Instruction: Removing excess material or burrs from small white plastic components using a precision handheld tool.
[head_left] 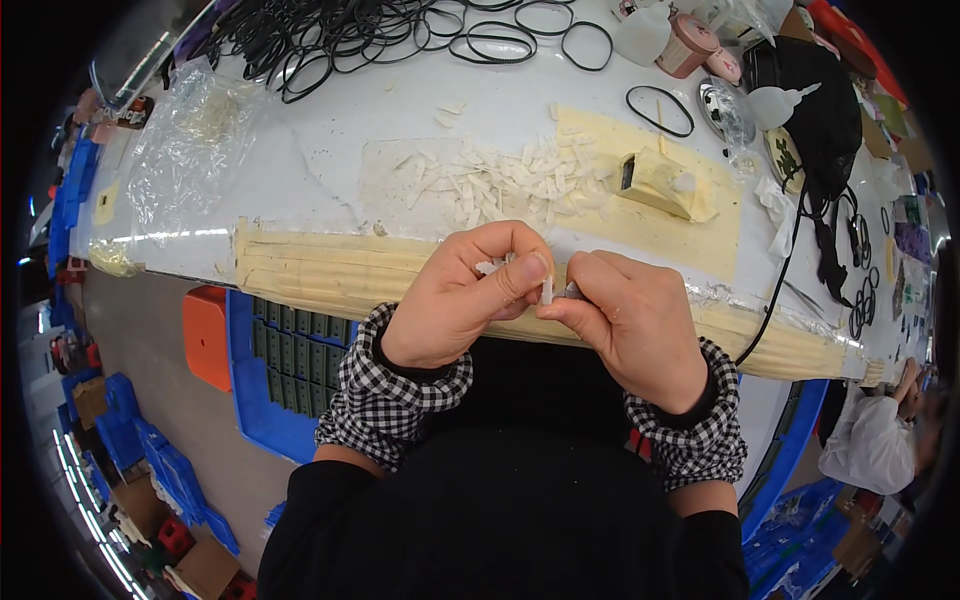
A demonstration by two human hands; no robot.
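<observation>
My left hand [470,290] is closed, with a small white strip [547,291] pinched between thumb and forefinger. More white bits [488,267] show inside its curled fingers. Close beside it, my right hand [640,315] is closed in a pinch; a small greyish tip [572,290] shows at its fingers, too small to name. Both hands are held over the table's near edge. Just beyond them lies a loose pile of white strips [490,185], partly on a cream sheet [700,240]. A tape-wrapped block [655,185] stands on that sheet, right of the pile.
Black rubber-like loops [330,40] heap at the far side. Clear plastic bags [190,150] lie left. Cups [688,45], a black bag [815,120] and a cord [790,270] crowd the right. Below left are a blue crate [250,400] and an orange stool [207,340]. A co-worker [870,440] is far right.
</observation>
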